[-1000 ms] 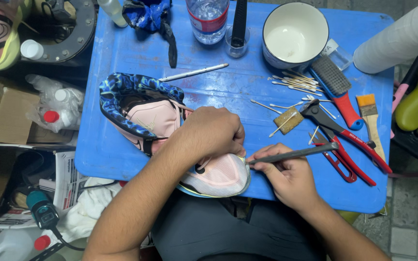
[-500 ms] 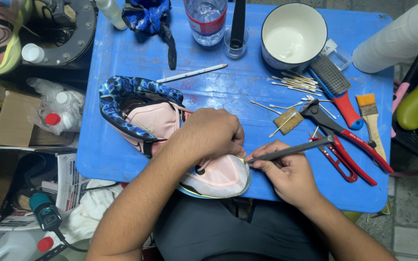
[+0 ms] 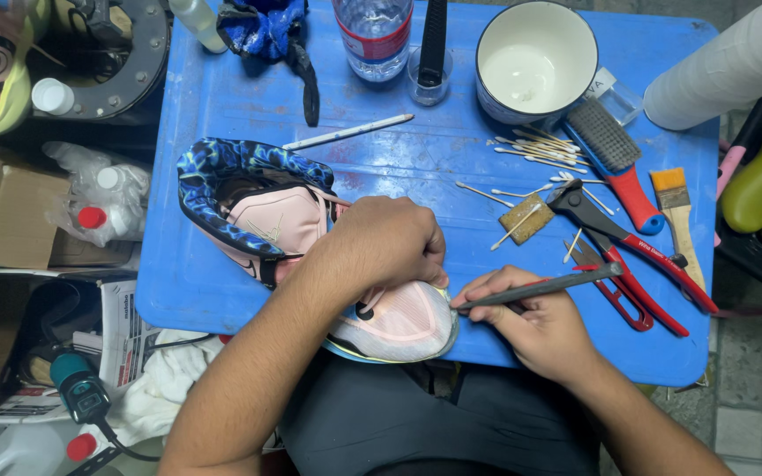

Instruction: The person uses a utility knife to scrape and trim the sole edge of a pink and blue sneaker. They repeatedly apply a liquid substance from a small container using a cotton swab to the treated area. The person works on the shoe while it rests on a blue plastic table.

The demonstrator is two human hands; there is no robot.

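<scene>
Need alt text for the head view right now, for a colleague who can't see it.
Seen from above, a person's left hand steadies a pink and blue sneaker on a blue table, while the right hand holds a thin dark tool against its toe edge. Red-handled pliers, brushes, cotton swabs and a white bowl lie beyond.

A clear bottle [image 3: 372, 35] with a red-and-white label stands at the blue table's [image 3: 222, 106] far edge.

Both forearms are bare, with no sleeves, watch or rings showing on the left hand [image 3: 387, 240] or right hand [image 3: 535, 323]; dark grey trousers [image 3: 451, 423] cover the lap.
</scene>
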